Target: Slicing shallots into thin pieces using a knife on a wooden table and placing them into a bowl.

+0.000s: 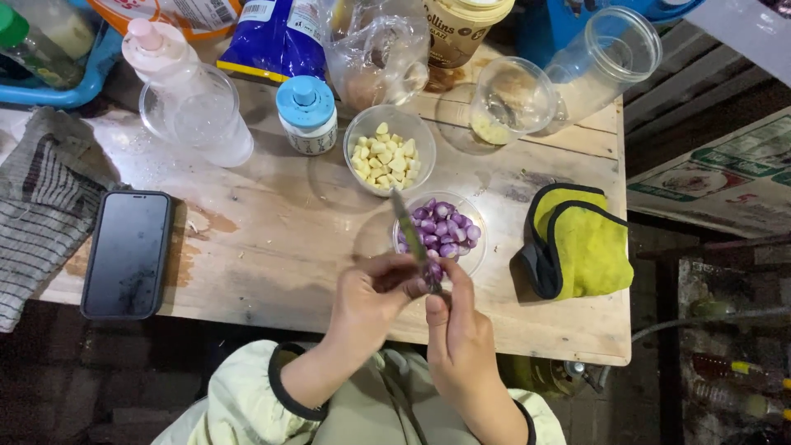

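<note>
My left hand (372, 301) grips a small knife (407, 227) whose blade points away from me over a clear bowl of peeled purple shallots (449, 224). My right hand (455, 330) pinches one purple shallot (434, 270) at its fingertips, touching the knife near the handle. Both hands meet just in front of that bowl, at the near edge of the wooden table (280, 247). Behind the shallots stands a clear bowl of peeled garlic cloves (386, 156).
A black phone (128, 254) lies at the left beside a striped grey cloth (37, 206). A yellow cloth (577, 239) lies at the right. Empty clear cups (515, 97), a bottle with a blue cap (306, 114), a pink-capped bottle (156, 45) and plastic bags crowd the back.
</note>
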